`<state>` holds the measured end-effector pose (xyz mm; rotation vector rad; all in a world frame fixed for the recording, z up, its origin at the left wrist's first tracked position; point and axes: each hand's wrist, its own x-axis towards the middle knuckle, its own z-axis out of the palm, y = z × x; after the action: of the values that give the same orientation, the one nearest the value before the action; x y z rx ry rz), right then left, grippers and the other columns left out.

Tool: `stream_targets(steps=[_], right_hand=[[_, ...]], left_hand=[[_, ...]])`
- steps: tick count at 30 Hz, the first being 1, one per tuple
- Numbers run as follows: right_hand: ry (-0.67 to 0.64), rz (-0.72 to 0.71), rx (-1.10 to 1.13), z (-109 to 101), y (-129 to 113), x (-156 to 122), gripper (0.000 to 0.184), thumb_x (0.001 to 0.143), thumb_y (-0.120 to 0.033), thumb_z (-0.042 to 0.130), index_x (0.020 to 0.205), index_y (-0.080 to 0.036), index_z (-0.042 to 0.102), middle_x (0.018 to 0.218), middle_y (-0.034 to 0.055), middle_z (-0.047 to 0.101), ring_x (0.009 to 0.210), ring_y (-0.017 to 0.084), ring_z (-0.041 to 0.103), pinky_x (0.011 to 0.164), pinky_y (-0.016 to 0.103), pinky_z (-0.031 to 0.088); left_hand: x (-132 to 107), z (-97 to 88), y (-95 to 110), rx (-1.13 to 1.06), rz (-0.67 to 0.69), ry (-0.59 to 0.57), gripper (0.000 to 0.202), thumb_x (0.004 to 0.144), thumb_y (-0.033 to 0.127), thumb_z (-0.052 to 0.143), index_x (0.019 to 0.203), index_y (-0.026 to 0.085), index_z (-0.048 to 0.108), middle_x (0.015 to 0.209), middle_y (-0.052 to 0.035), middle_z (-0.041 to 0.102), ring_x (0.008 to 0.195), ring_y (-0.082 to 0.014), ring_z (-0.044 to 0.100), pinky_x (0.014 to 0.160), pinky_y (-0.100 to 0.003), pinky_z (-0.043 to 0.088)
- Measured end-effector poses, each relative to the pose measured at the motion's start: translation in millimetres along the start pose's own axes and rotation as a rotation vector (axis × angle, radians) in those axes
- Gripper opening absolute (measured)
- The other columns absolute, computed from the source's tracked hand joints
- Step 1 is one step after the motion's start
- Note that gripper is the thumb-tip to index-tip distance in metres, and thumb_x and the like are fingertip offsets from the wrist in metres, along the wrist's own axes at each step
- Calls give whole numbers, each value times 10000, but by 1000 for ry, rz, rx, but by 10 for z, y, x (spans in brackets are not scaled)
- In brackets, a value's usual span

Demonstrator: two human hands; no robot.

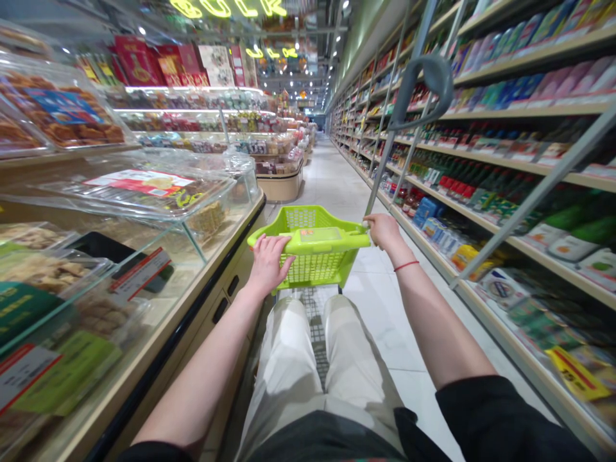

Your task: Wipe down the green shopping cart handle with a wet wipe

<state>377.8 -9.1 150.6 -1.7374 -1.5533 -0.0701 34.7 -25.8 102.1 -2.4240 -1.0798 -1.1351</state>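
Note:
A lime-green shopping cart (pixel 315 269) stands right in front of my legs, its handle bar (pixel 332 239) crossing the middle of the view. My left hand (pixel 269 263) rests over the left part of the bar, fingers draped across it and thumb on the near side. At the bar's right end, my right hand (pixel 384 232) is closed, with a red string round its wrist. Its fingertips are partly hidden. The lower end of a grey metal pole (pixel 382 170) passes just beyond that hand; whether they touch I cannot tell.
At left, a glass-edged display counter (pixel 192 247) holds packaged snacks and price cards. Tall shelves (pixel 539 170) of bottles and packets line the right, with slanting metal rails and a grey loop-shaped handle (pixel 423 90) before them. A tiled aisle (pixel 320 163) runs ahead between the displays.

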Motion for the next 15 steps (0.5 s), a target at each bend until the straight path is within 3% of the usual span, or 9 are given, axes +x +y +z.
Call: stream_targets(steps=[3,6,11,15], right_hand=[[-12,35,-24,-17,11,171,212,803,-63,533,779,-96,741,671,72,698,703,143,628,805,285,449],[5,49,-46,-6,-38,172,177,770,-51,552,741,-106,718,639,62,672,689,146,610,801,286,445],[56,-11,-57,-20,-144,-181,217,831,-104,520,817,-117,736,867,132,717,853,206,647,877,336,452],[110,-81,-10,60,-293,-515,298,889,-158,462,977,-136,746,1049,142,713,983,240,654,957,374,469]], left_hand=[[9,15,14,8,-9,7,415,893,307,568,1286,180,546,1185,-119,652,1146,-293,540,1135,-528,271],[19,35,40,14,-28,20,381,900,295,567,1267,192,559,1170,-114,661,1132,-291,551,1127,-526,282],[10,31,58,41,-42,43,355,908,298,570,1244,183,570,1154,-114,667,1119,-288,560,1122,-512,291],[-5,2,58,40,-51,42,340,914,284,556,1240,188,572,1155,-114,670,1117,-286,561,1117,-513,295]])
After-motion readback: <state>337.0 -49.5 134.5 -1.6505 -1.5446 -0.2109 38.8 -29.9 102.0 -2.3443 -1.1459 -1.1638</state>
